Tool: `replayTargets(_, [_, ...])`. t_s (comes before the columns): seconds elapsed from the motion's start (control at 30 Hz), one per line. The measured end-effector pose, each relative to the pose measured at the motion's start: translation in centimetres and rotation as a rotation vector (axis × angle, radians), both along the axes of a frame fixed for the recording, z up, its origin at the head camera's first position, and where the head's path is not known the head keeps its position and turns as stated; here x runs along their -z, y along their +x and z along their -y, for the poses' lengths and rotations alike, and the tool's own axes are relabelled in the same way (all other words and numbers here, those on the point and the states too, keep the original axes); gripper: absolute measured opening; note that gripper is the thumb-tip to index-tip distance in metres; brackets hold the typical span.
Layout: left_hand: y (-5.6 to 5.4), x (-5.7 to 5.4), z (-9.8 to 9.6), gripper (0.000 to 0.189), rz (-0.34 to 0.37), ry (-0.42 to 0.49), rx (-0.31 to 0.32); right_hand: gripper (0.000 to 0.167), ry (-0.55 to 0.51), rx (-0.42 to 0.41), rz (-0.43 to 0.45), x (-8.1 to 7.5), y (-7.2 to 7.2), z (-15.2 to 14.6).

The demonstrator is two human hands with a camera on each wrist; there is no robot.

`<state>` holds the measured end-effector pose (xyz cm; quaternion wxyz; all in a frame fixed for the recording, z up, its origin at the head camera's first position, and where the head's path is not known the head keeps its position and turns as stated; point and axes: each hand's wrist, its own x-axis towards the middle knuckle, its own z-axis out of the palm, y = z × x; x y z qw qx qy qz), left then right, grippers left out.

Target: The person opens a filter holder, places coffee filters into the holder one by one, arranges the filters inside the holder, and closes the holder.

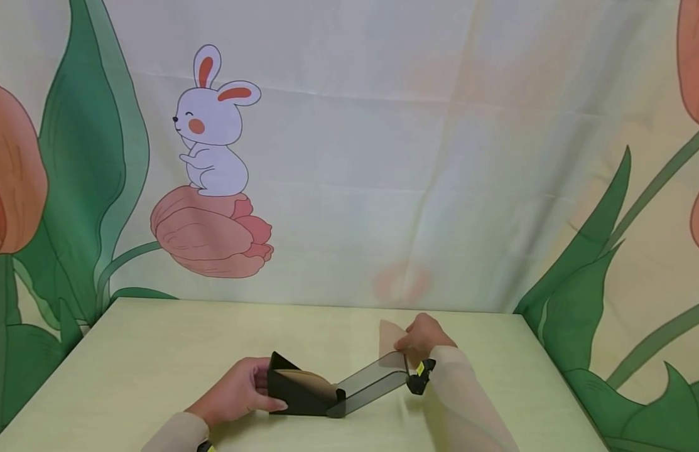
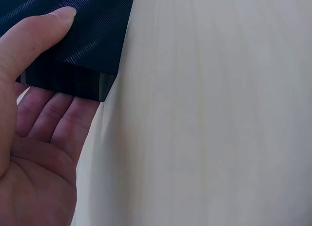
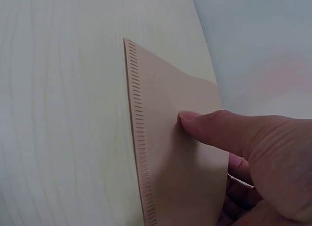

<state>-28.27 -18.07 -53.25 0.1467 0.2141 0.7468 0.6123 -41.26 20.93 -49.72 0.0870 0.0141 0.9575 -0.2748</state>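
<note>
My left hand (image 1: 236, 390) grips a black textured case (image 1: 304, 397) at its left end, low over the table. In the left wrist view the thumb lies on the upper face of the case (image 2: 95, 38), with the fingers beneath. Brown coffee filters (image 1: 301, 375) show inside its top opening. A see-through smoky lid (image 1: 374, 386) swings out from the case to the right. Beyond the lid my right hand (image 1: 427, 334) pinches one brown paper coffee filter (image 3: 161, 109) between thumb and fingers; its crimped edge shows in the right wrist view.
The pale wood-grain table (image 1: 213, 326) runs back to a hanging cloth (image 1: 349, 188) printed with a rabbit and tulips. A black wrist camera (image 1: 419, 378) sits on the right wrist beside the lid's end.
</note>
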Motion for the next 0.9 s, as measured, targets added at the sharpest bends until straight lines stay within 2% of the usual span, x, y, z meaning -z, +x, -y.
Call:
replayTargets(0.33, [-0.3,-0.1,-0.1,0.049,-0.003,0.000,-0.002,0.056,-0.066,0.054,0.019,-0.3,0.1,0.1])
replayTargets(0.53, [-0.3,-0.1,0.0,0.048,0.000,-0.001,-0.005,0.041,-0.092,0.067,0.011,0.2,-0.2,0.1])
replayTargets(0.73, [-0.2,0.0,0.0,0.049,0.003,0.011,0.007,0.028,-0.080,0.032,-0.052,0.2,0.4,0.4])
replayTargets(0.8, [-0.2,0.1,0.0,0.049,0.003,0.014,0.012,0.019,-0.104,0.037,-0.051,0.0,0.8,0.4])
replayTargets(0.9, [-0.2,0.1,-0.1,0.048,0.006,0.018,0.014,0.010,-0.112,0.039,-0.041,0.1,0.6,0.0])
